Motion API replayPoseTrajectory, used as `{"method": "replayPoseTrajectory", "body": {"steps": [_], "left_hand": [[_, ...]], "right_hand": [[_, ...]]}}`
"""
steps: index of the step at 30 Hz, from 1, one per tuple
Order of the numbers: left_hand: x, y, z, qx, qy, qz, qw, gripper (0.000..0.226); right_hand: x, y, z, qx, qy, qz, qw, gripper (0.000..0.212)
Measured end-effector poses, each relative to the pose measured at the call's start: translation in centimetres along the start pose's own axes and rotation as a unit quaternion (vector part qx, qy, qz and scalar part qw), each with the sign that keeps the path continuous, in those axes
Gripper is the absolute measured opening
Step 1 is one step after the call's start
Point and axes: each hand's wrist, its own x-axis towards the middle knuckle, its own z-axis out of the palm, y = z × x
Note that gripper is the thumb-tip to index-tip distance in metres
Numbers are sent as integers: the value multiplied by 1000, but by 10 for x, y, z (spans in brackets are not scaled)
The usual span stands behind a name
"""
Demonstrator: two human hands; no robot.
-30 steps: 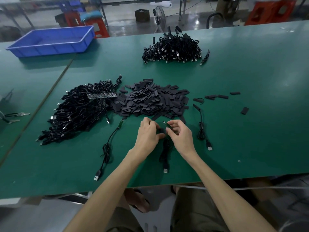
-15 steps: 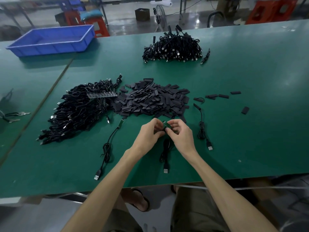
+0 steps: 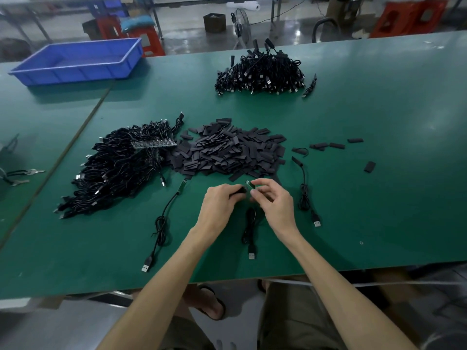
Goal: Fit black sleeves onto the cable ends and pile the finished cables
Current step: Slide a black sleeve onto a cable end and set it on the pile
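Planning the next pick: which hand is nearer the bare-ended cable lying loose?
Left. The left hand is just right of that cable; the right hand is farther right still.

On the table (image 3: 379,198), about midway across: the sleeve heap (image 3: 227,150). Touching the heap's left side: a mound of loose cables (image 3: 118,170), with a strip of small boards (image 3: 154,144) on top of it, close to the heap. Well behind the heap: a pile of cables (image 3: 260,72). Far behind the heap and to its left: a tray (image 3: 75,72). Right of the heap, apart from it: a few stray sleeves (image 3: 328,145). Just before the heap: left hand (image 3: 218,203) and right hand (image 3: 274,200) side by side, one sleeve (image 3: 240,191) pinched in the left, the end of a held cable (image 3: 250,228) in the right. Before the heap to the left: a single cable (image 3: 161,223). Before the heap to the right: another cable (image 3: 305,195).
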Motion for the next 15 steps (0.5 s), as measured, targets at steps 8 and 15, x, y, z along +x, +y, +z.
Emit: {"method": "replayPoseTrajectory", "body": {"steps": [8,15], "left_hand": [[-4,-16,1,-105,43,-76,991,22],[-5,-16,1,-108,54,-53,991,18]], "right_hand": [[-2,-1,0,0,-22,-2,1000,14],[-3,-2,-1,5,-25,-2,1000,14]]}}
